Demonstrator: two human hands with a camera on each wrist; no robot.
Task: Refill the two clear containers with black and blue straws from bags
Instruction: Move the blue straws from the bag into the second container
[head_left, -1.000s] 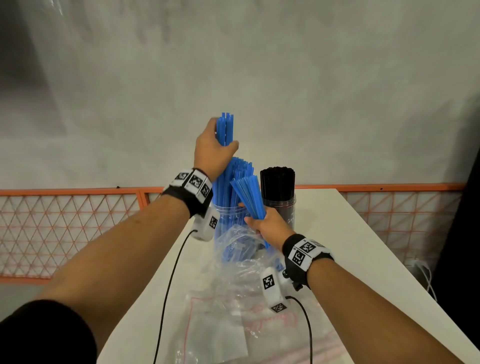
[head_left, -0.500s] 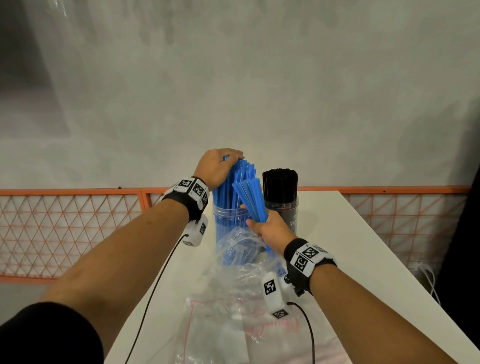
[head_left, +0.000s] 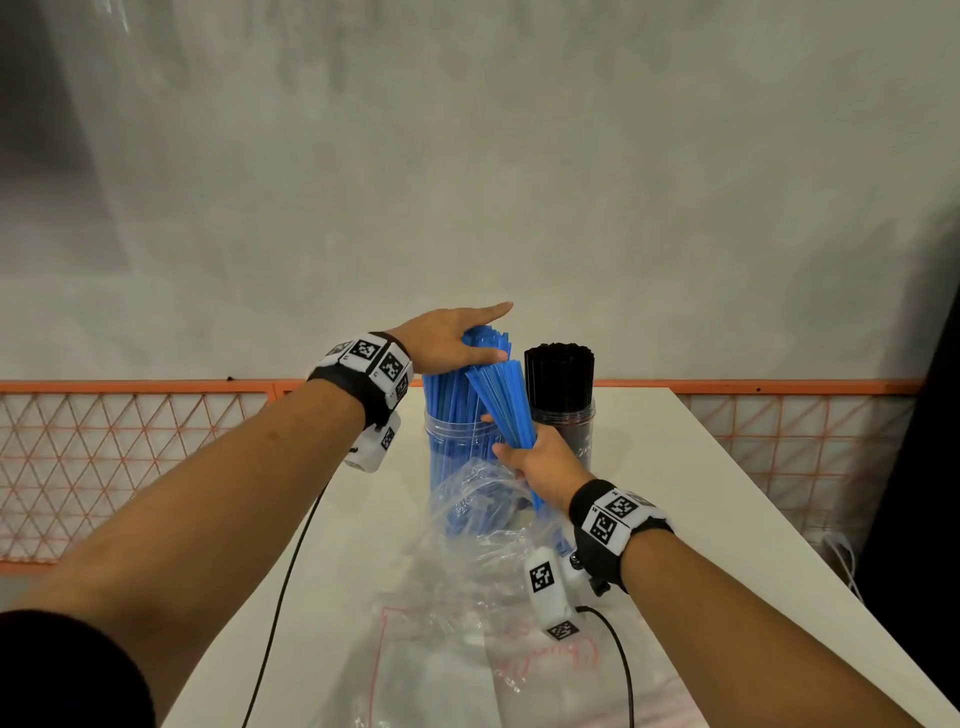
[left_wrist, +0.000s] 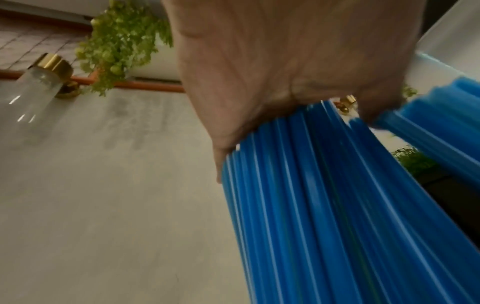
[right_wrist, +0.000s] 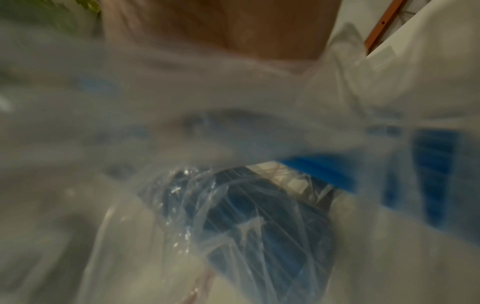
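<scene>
On the white table stand two clear containers. The left one (head_left: 453, 434) is packed with upright blue straws (head_left: 448, 400); the right one (head_left: 581, 429) holds black straws (head_left: 559, 372). My left hand (head_left: 470, 340) lies flat on the tops of the blue straws, fingers straight; the left wrist view shows its palm (left_wrist: 285, 61) pressing on the straw ends (left_wrist: 324, 205). My right hand (head_left: 522, 452) grips a slanted bundle of blue straws (head_left: 503, 402) just in front of the containers, its lower end still in a crumpled clear bag (head_left: 467, 514). The right wrist view is blurred by the bag (right_wrist: 233, 216).
Flat clear bags with red print (head_left: 441, 649) lie on the near part of the table (head_left: 701, 493). Cables (head_left: 280, 597) run from both wrist cameras. An orange mesh fence (head_left: 130, 441) stands beyond the table's left and far edges, before a grey wall.
My left hand lowered a small bunch of blue straws into the left container, let go, and now lies flat on the straw tops. The right hand kept its bundle nearly still.
</scene>
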